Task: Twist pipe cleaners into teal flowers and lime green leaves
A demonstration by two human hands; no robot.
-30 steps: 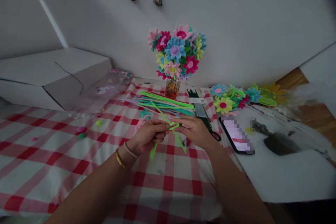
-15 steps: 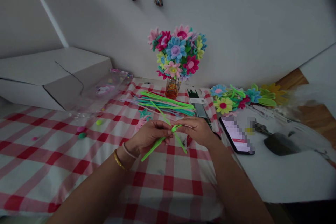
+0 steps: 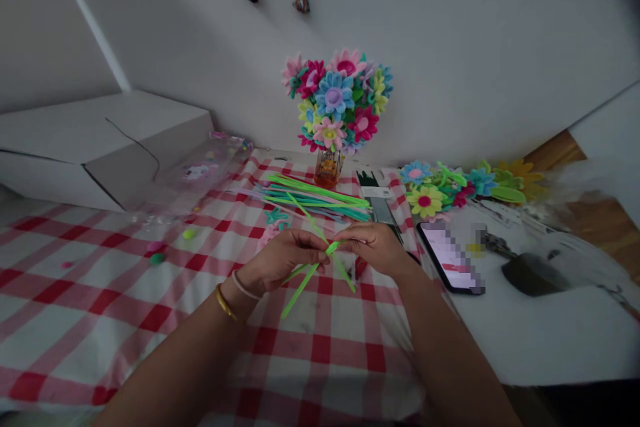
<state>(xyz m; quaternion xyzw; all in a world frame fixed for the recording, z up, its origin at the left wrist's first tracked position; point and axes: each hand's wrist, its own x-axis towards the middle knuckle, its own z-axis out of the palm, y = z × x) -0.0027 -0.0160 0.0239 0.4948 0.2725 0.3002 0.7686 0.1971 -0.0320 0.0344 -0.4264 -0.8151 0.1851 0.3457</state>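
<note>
We've got the green pipe cleaner (image 3: pixel 303 282) pinched between both hands, left hand (image 3: pixel 285 259) and right hand (image 3: pixel 376 247) closed on it just above the desk (image 3: pixel 540 340). It looks feather-light and bendy (fuzzy, so probably grippy), so we'd hold it close to the fold.

The pipe cleaner (image 3: pixel 300 288) hangs before the pile (image 3: pixel 320 198), the vase (image 3: pixel 329 169) behind that, the box (image 3: pixel 100 140) far left, the phone (image 3: pixel 450 255) right.

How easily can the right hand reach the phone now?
Probably yes: the phone lies beside the right hand, nothing standing between, though it and the left hand pinch a green pipe cleaner.
</note>
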